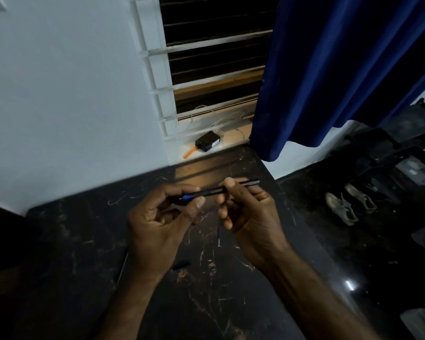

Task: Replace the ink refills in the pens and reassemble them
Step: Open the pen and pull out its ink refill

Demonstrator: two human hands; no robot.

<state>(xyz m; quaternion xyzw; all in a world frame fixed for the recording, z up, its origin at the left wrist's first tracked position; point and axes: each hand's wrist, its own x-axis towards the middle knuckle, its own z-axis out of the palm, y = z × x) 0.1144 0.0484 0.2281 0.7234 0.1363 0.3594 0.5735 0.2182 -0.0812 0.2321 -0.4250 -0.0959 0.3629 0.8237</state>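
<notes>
A dark pen barrel (214,191) is held level above the black marble table (71,241). My right hand (248,212) grips its middle and right part between thumb and fingers. My left hand (162,217) pinches the blue tip end (186,197) of the same pen. On the table below lie a thin refill (219,235), a small dark blue pen cap (180,265) and another thin refill (123,267) near my left wrist.
On the window sill sit a black box (207,141) with white cables and an orange object (190,152). A blue curtain (329,69) hangs at the right. Shoes (349,204) stand on the dark floor to the right of the table edge.
</notes>
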